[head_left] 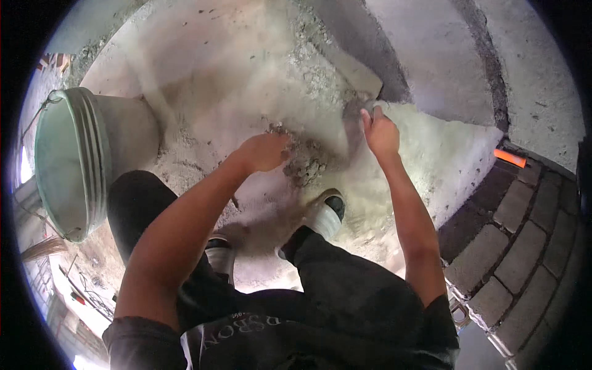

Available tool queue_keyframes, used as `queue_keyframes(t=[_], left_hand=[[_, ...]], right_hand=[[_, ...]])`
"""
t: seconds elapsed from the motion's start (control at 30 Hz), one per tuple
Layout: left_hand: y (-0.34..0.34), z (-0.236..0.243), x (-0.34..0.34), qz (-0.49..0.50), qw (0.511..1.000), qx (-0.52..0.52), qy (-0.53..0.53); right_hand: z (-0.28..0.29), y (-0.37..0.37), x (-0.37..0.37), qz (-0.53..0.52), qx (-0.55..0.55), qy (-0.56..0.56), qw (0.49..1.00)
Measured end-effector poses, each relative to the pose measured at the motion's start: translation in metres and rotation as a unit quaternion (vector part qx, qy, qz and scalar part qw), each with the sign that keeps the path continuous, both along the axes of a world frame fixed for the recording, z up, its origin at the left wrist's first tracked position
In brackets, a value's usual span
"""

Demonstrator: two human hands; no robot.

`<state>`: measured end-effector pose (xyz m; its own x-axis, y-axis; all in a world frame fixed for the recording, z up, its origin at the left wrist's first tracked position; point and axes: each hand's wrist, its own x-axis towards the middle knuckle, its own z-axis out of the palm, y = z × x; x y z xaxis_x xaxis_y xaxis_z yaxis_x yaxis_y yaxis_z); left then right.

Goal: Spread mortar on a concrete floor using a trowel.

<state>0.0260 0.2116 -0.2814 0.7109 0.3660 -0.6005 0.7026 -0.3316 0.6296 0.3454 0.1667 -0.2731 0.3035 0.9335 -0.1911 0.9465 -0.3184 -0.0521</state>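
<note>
My left hand (266, 152) is closed, its knuckles beside a crumbly grey clump of what looks like wet mortar (306, 163) on the dusty ground. Whatever its fingers hold, if anything, is hidden. Farther right, my right hand (381, 132) is closed too, thumb and forefinger pointing away from me. It is by the edge of a pale raised slab (431, 139). A blurred brownish patch shows just left of its fingertips, and I cannot make out what it grips. My shoes (325, 216) stand on the ground just nearer than the clump.
A pale green bucket (102, 154) lies tipped at the left, its mouth facing left. Bristles like a broom's (44, 249) show below it. On the right is a course of grey blocks (518, 265), with an orange object (510, 158) at its far end. Loose rubble (314, 68) lies ahead.
</note>
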Motion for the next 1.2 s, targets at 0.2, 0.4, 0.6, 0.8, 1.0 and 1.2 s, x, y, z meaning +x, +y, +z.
queue_keyframes(t=[0.2,0.4,0.6,0.8,1.0,1.2], left_hand=[[0.000,-0.008,-0.003,-0.006,0.999,0.032,-0.020],[0.005,0.002,0.003,0.009,0.999,0.029,-0.026],[0.001,-0.010,0.004,0.026,0.998,0.044,-0.040],[0.003,-0.017,0.004,0.006,0.996,0.062,-0.063],[0.002,-0.004,0.019,-0.007,0.998,0.044,-0.032],[0.003,-0.007,0.011,-0.022,0.997,0.051,-0.046]], right_hand=[[-0.010,-0.005,-0.004,-0.005,0.004,0.037,0.999],[-0.020,-0.009,-0.004,-0.019,0.016,0.051,0.998],[-0.025,-0.013,0.003,-0.014,0.013,0.041,0.999],[-0.033,-0.023,0.000,-0.012,0.005,0.032,0.999],[-0.026,-0.033,-0.006,-0.007,-0.010,0.024,1.000],[0.011,-0.113,-0.059,-0.129,0.077,0.254,0.956]])
